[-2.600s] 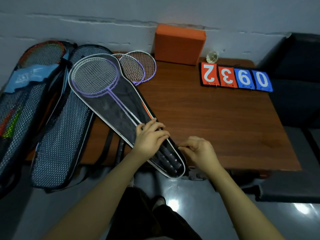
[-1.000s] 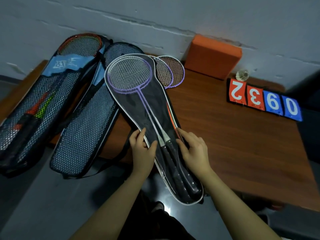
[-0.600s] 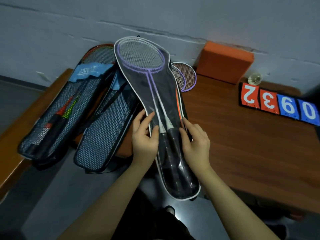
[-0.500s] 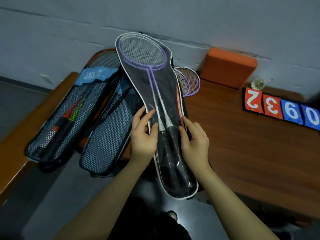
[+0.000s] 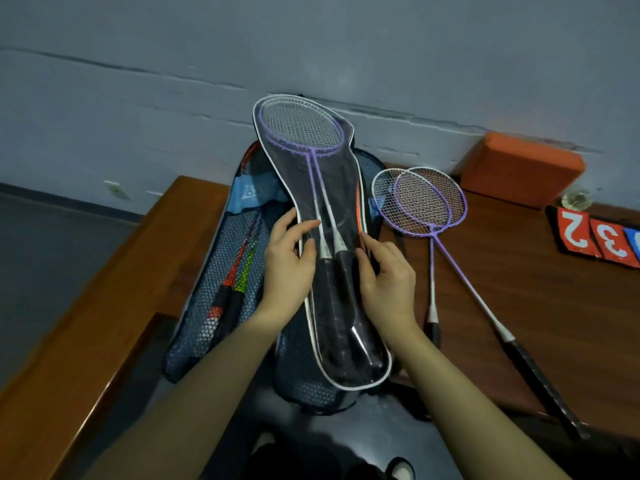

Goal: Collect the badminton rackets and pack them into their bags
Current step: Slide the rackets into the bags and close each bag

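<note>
I hold the clear racket bag with two purple rackets inside, my left hand and right hand gripping its edges at mid-length, above the mesh bags. Two loose purple rackets lie on the table to the right.

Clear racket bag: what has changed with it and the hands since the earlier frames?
The clear racket bag went from lying flat on the table to raised, now over the mesh bags. Left hand and right hand took its two edges. This uncovered two loose purple rackets, which stayed put.
</note>
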Demonstrator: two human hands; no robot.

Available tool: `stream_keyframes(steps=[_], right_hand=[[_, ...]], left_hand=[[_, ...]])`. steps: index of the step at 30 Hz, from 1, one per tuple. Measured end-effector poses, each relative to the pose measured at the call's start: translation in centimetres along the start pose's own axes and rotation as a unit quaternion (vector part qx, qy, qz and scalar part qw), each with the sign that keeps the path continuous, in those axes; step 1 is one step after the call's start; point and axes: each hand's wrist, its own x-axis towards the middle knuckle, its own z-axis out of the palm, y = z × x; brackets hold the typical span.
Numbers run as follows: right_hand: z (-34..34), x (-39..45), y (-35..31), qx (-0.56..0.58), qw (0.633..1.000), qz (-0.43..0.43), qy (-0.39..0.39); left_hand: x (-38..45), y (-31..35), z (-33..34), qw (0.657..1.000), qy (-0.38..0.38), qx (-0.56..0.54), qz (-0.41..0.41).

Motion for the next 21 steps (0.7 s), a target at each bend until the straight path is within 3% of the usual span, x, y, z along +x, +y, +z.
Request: stream_keyframes(steps=[9, 16, 21], right_hand=[[9.5, 1.2, -6.3, -0.023, 0.986, 0.127, -0.107], [12.8, -0.2, -5.0, 0.060, 0.949, 0.260, -0.170], [14.7, 1.1, -3.5, 0.091, 0.946, 0.267, -0.161]], left_hand=[[6.9, -6.6, -8.8, 0.994, -0.046, 0.091, -0.051], [7.0, -9.8, -10.8, 0.986, -0.053, 0.117, -0.103], [6.2, -10.5, -11.2, 0.989, -0.020, 0.120, -0.085]])
